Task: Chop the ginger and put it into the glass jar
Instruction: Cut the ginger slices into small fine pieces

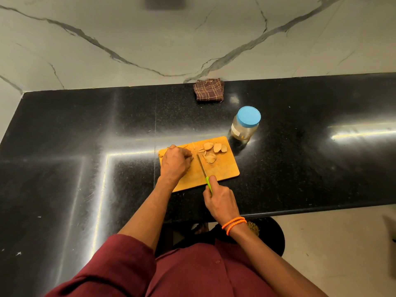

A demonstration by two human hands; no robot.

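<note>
A wooden cutting board (222,170) lies on the black counter. Several ginger slices (214,147) lie at its far right part. My left hand (174,162) is curled over a piece of ginger at the board's left, mostly hiding it. My right hand (220,200) grips the green handle of a knife (202,167); its blade lies on the board just right of my left fingers. A glass jar (244,127) with a blue lid on it stands upright beyond the board's right corner.
A folded brown checked cloth (209,90) lies at the counter's back edge against the marble wall. The black counter (85,136) stretches left and right. Its front edge runs just behind my right wrist, with pale floor (332,243) at lower right.
</note>
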